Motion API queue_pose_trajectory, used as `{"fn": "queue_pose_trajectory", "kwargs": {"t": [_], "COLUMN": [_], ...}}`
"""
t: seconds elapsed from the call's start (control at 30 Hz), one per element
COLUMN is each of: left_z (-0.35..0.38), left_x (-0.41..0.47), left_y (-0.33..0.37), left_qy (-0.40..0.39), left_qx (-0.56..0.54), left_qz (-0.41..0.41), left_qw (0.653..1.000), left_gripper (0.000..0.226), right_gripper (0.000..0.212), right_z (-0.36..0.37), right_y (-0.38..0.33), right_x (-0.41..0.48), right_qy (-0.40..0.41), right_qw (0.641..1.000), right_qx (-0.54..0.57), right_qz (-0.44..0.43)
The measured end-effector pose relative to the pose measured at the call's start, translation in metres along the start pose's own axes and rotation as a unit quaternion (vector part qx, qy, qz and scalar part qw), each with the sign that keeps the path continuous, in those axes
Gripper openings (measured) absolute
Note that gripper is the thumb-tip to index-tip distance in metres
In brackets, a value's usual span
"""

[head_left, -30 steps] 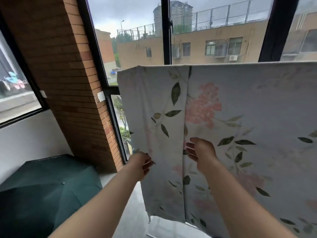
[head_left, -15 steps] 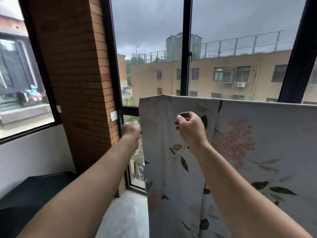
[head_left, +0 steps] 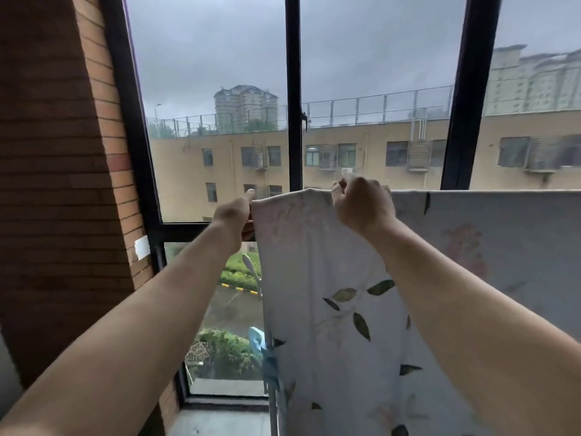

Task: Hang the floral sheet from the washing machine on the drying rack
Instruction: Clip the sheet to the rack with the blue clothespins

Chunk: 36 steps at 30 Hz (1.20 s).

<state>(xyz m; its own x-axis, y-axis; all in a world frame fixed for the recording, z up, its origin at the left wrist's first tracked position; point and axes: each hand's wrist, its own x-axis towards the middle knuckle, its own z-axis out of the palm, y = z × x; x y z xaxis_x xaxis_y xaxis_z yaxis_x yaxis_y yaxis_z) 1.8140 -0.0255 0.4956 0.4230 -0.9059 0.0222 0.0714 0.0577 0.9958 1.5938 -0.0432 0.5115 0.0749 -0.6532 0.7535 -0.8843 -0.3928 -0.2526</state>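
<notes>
The floral sheet (head_left: 317, 309), white with green leaves and faint pink flowers, hangs over a high line and drapes down at the centre and right. My left hand (head_left: 234, 215) grips the sheet's top left corner at its edge. My right hand (head_left: 361, 207) is curled over the sheet's top fold a little to the right, pinching the cloth. A pale rack upright (head_left: 273, 398) with a blue clip (head_left: 259, 341) shows just left of the hanging cloth. The bar under the fold is hidden by the sheet.
A tall black-framed window (head_left: 294, 89) stands straight ahead. A brick pillar (head_left: 63, 184) fills the left side. A strip of grey floor (head_left: 220, 423) shows below the window.
Both hands have risen from the lower part of the sheet to its top edge. The view has tilted up, so the green umbrella at lower left is out of sight.
</notes>
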Motion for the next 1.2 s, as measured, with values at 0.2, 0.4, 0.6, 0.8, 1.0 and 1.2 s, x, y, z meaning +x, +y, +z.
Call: {"fn": "queue_pose_trajectory", "kwargs": {"t": [0.2,0.4,0.6,0.8,1.0,1.2], "left_z": [-0.017,-0.024,-0.021,-0.023,-0.029,-0.032], "left_x": [0.023,0.035,0.043,0.032,0.032,0.037], "left_y": [0.003,0.012,0.011,-0.002,0.006,0.012], "left_qy": [-0.145,-0.126,-0.09,-0.113,-0.171,-0.166], "left_qx": [-0.012,-0.063,-0.05,-0.043,-0.087,-0.098], "left_qz": [-0.068,-0.017,0.031,0.054,-0.016,-0.005], "left_qw": [0.987,0.99,0.994,0.991,0.981,0.981], "left_gripper": [0.021,0.017,0.019,0.019,0.02,0.003], "right_gripper": [0.05,0.054,0.053,0.052,0.052,0.052], "right_z": [0.015,0.019,0.02,0.017,0.015,0.018], "right_y": [-0.012,-0.018,-0.025,-0.024,-0.033,-0.033], "right_x": [-0.001,0.003,0.003,0.001,0.001,0.0], "right_qy": [-0.044,-0.049,-0.05,-0.057,-0.07,-0.06], "right_qw": [0.996,0.989,0.986,0.981,0.976,0.976], "right_qx": [-0.039,-0.075,-0.093,-0.115,-0.126,-0.136], "right_qz": [0.066,0.115,0.126,0.147,0.164,0.156]}}
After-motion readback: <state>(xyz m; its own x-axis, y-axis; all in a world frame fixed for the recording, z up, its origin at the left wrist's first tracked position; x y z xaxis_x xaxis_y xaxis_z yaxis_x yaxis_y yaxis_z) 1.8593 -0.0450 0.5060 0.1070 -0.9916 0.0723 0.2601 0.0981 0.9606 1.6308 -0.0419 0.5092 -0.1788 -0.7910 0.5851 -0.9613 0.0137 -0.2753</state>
